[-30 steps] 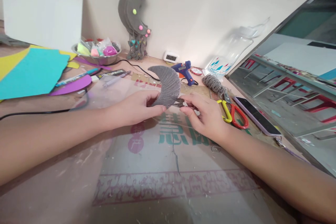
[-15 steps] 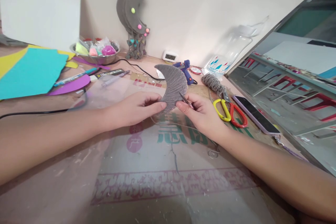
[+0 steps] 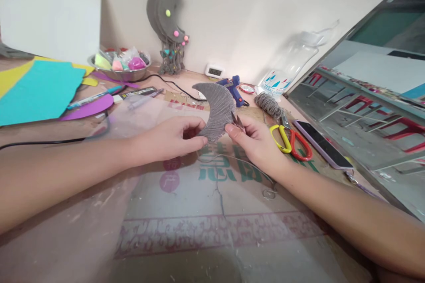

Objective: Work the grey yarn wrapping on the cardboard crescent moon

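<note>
A grey yarn-wrapped crescent stands upright above the table's middle. My left hand pinches its lower tip from the left. My right hand is closed on a small metal tool whose point rests against the crescent's right edge. A thin grey strand trails from the crescent across the clear plastic sheet toward my right wrist.
Right of my hand lie yellow and red scissors, a yarn bundle, a phone and a blue glue gun. At the back stand finished moon hangings and a bowl of pompoms. Coloured felt sheets lie left.
The crescent has turned a little and shifted left between my hands. My right hand has risen slightly with the tool, and the loose strand now lies across the sheet.
</note>
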`<state>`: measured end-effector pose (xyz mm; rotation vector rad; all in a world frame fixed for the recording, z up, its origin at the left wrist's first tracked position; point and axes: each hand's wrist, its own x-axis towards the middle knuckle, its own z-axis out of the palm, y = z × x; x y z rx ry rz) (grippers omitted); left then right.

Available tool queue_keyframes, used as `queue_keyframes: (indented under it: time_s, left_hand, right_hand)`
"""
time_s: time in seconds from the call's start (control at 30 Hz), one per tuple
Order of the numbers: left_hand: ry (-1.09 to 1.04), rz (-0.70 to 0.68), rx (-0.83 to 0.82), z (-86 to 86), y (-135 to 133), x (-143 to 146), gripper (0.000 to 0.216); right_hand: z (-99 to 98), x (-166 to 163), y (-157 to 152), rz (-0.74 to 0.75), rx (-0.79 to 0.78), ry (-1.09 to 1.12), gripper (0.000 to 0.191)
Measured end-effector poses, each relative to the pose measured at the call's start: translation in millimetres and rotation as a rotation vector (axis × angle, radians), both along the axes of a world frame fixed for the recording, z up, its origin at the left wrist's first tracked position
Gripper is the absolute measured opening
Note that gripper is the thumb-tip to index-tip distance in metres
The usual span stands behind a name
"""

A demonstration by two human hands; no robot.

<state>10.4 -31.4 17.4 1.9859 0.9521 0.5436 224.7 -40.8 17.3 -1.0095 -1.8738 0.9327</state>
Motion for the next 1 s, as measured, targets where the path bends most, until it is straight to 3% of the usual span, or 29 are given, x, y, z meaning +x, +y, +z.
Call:
queue_keyframes:
  time_s: [0.23, 0.53, 0.7, 0.8, 1.0]
  left_hand:
    - [0.003, 0.003, 0.014, -0.4, -1, 0, 0.021]
    - [0.0, -0.052, 0.097, -4.5, 2, -2, 0.028]
    - [-0.081, -0.019, 0.092, -1.9, 1, 2, 0.013]
    - [-0.181, -0.021, 0.093, -1.4, 1, 4, 0.017]
    - [-0.017, 0.002, 0.046, 0.8, 0, 1, 0.029]
  right_hand:
    - [-0.4, 0, 1, 0.016, -0.043, 0.045, 0.024]
    - [-12.2, 6, 9, 0.072, -0.242, 0.203, 0.028]
    - [-11.8, 6, 9, 0.049, -0.193, 0.182, 0.03]
    - [-8.8, 5, 7, 0.045, -0.169, 0.149, 0.03]
    - [-3.5, 1, 2, 0.077, -0.119, 0.089, 0.029]
